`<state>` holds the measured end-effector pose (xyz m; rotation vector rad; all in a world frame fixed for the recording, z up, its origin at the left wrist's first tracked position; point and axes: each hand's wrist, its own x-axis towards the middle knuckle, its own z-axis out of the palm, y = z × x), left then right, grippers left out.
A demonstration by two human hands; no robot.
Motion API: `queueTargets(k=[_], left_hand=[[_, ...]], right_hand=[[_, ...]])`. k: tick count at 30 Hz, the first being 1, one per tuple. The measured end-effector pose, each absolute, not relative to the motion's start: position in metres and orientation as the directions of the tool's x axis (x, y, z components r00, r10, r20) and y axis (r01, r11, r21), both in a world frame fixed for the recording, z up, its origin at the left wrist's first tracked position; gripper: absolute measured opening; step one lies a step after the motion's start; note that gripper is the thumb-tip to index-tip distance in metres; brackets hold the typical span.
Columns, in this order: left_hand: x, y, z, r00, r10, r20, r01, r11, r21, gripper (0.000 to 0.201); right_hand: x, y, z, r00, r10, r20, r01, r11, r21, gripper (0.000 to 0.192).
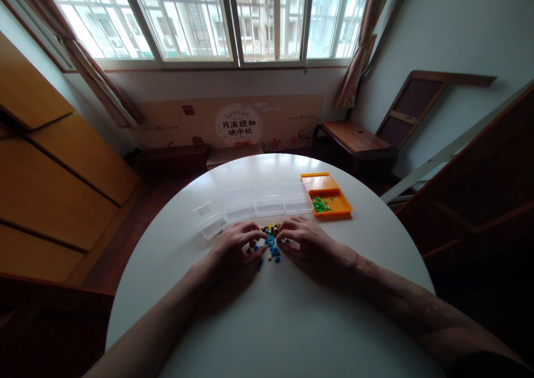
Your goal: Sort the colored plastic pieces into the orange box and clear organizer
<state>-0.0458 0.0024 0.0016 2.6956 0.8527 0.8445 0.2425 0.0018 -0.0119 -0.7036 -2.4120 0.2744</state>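
Note:
A small heap of toy building pieces lies between my two hands, with blue pieces towards me and yellow pieces and dark brown ones at its far side. My left hand is curved at the heap's left edge, thumb and forefinger apart, fingertips touching or very near the pieces. On the opposite side, my right hand rests with bent, parted fingers, a small dark blue piece showing by them. Part of the heap is hidden behind the fingers. The pieces are too small to tell their exact shapes.
Beyond the hands stands a row of clear plastic compartments, with a separate clear box at its left end. An open orange case at the right holds green pieces. Everything sits on a round white table. A wooden chair stands behind.

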Motion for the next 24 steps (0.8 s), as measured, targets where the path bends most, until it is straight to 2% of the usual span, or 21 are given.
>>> queueTargets(k=[14,24], left_hand=[[-0.048,0.001,0.002,0.677,0.567,0.468,0.459,-0.823,0.333,0.012],[-0.05,0.002,0.001,0.668,0.575,0.472,0.459,-0.818,0.347,0.01]], right_hand=[[0.24,0.003,-0.011,-0.653,0.509,0.561,0.387,0.861,-0.331,0.004],[0.259,0.009,0.003,-0.507,0.608,0.611,0.482,0.787,-0.384,0.009]])
